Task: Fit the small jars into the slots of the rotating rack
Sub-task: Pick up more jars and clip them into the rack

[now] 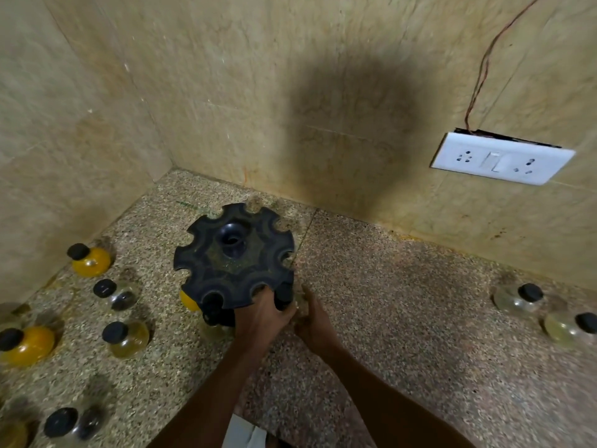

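The black rotating rack point(234, 253) stands on the counter near the corner, with open notches around its rim. A yellow jar point(187, 301) and a black-capped jar point(211, 307) hang under its front-left edge. At the front-right notch a small clear jar with a black cap point(284, 295) sits between both hands. My left hand point(261, 315) wraps around it from the left, thumb on the rack's rim. My right hand point(315, 318) presses on its right side. The jar's glass body is mostly hidden.
Several loose black-capped jars lie on the speckled counter point(403, 318): yellow ones point(92, 260) point(27, 345), clear ones point(118, 295) point(127, 337) point(71, 421) at left, two clear ones point(520, 297) point(568, 326) at right. Tiled walls close the corner; a white socket plate point(502, 158) is on the right wall.
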